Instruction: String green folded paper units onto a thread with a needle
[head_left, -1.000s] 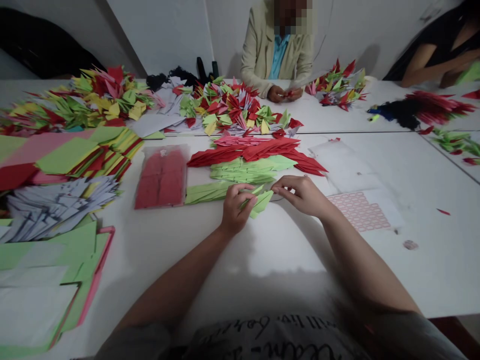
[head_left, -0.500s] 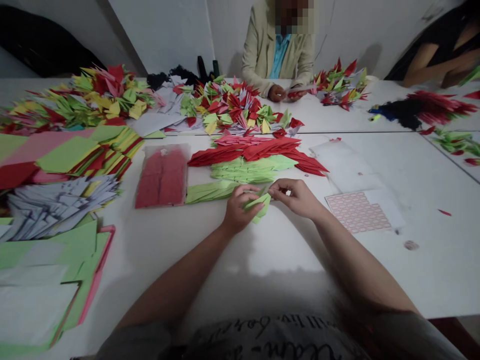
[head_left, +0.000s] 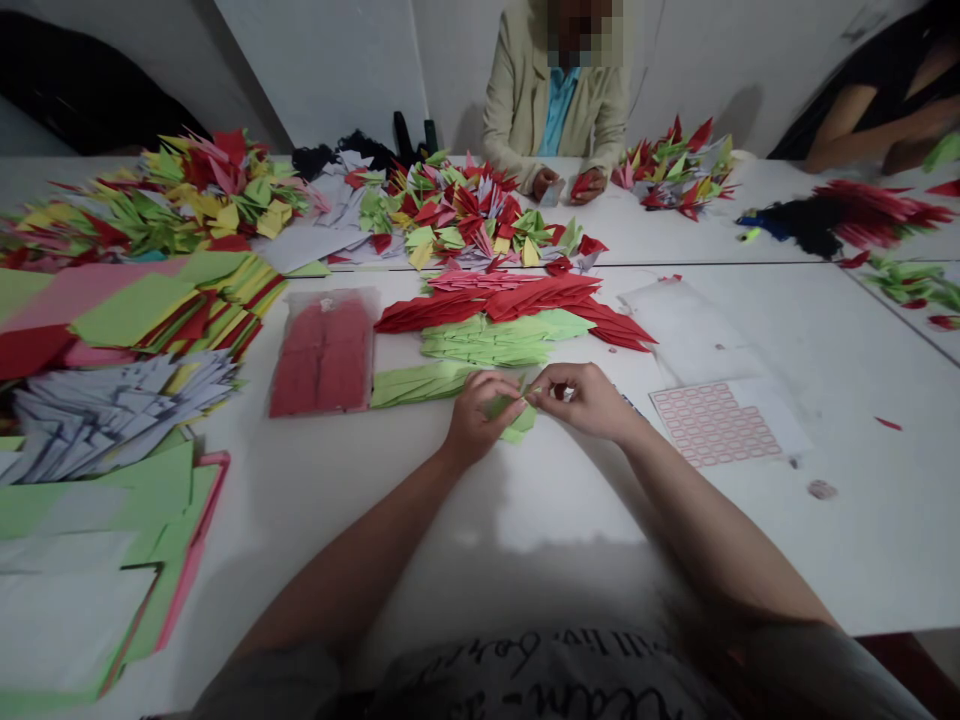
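Observation:
Between my hands is a piece of folded light-green paper [head_left: 517, 428], partly covered by the fingers. My left hand [head_left: 481, 415] is closed on it from the left, thumb and fingers near its upper edge. From the right, my right hand [head_left: 581, 398] pinches the paper's top between thumb and fingertips. Just beyond the hands lie rows of folded green paper pieces [head_left: 487, 340], with a longer green stack [head_left: 420, 384] beside my left hand. Folded red pieces [head_left: 544, 297] lie behind them.
A clear packet of red paper [head_left: 321, 355] lies left of the hands. Paper stacks [head_left: 172, 500] fill the left side. A label sheet [head_left: 716, 424] is at right. Heaped folded paper [head_left: 465, 205] stands at the back, where a person [head_left: 559, 110] handles paper pieces.
My fingertips have come together at the top of the green paper, which now shows less. Across the table, the person's hands have moved apart, with red paper showing in one.

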